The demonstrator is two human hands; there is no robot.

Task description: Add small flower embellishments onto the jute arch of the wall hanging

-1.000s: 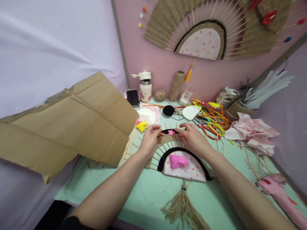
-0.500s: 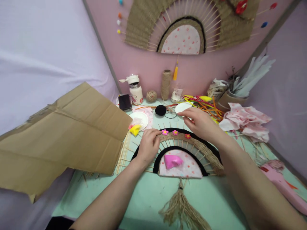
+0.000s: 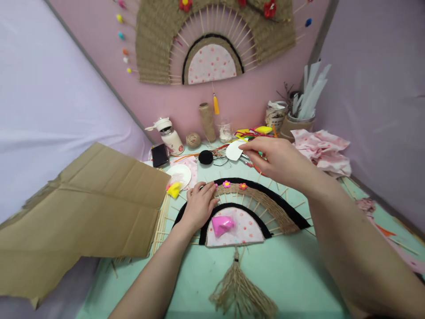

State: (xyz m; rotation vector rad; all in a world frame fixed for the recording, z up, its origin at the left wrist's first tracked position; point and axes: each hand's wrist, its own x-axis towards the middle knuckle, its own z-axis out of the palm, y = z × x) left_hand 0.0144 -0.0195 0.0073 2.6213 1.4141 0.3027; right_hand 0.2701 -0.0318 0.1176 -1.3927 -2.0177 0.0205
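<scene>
A half-round fan (image 3: 265,201) of woven twine, thin sticks and black trim lies on the table. My left hand (image 3: 198,206) rests on its left part, fingers spread, partly covering a pink flower (image 3: 215,185). Further along the woven band are another pink flower (image 3: 226,184) and a red-orange flower (image 3: 243,186). A bright pink packet or lump (image 3: 222,225) lies on the fan's dotted centre. Behind the fan, my right hand (image 3: 270,157) has thumb and fingertips pinched at the edge of a white disc (image 3: 233,151). A twine tassel (image 3: 239,288) hangs toward me.
Folded cardboard (image 3: 99,204) stands at the left. Behind are a black ball (image 3: 206,157), a white plate (image 3: 186,172) with a yellow piece (image 3: 174,190), a bottle (image 3: 172,141), twine spool (image 3: 207,122), and crumpled dotted cloth (image 3: 325,148). A larger fan (image 3: 152,48) hangs on the wall.
The view has swung to the right. My right fingers have closed at the edge of the white disc, which has shifted slightly left. My left hand's fingers have spread on the fan.
</scene>
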